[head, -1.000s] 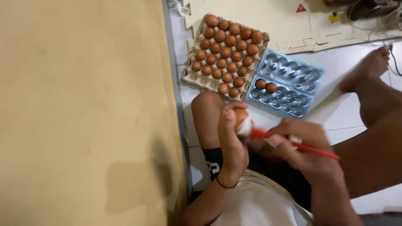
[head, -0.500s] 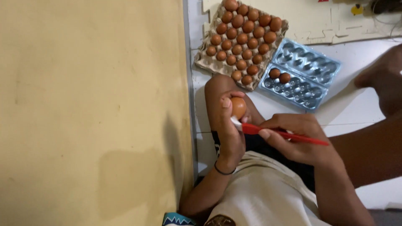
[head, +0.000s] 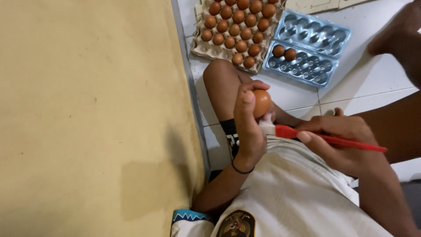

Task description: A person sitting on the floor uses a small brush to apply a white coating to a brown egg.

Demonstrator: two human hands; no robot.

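My left hand (head: pixel 247 123) holds a brown egg (head: pixel 262 102) upright above my bent knee. My right hand (head: pixel 342 142) grips a red-handled brush (head: pixel 326 138); its white bristle tip touches the underside of the egg. On the floor beyond my knee lies a cardboard egg tray (head: pixel 199 48) full of several brown eggs. Beside it sits an open clear plastic egg carton (head: pixel 311 44) with two brown eggs in its near half.
A large tan mat or board (head: pixel 87 118) fills the whole left side. White floor tiles (head: pixel 372 79) lie under the trays. My other leg and foot (head: pixel 399 39) stretch along the right edge. Beige puzzle-edged mat pieces (head: pixel 315 4) lie at the top.
The view has shifted so the trays sit higher in the picture. My left hand has kept the egg while the brush tip moved from its side to its underside.
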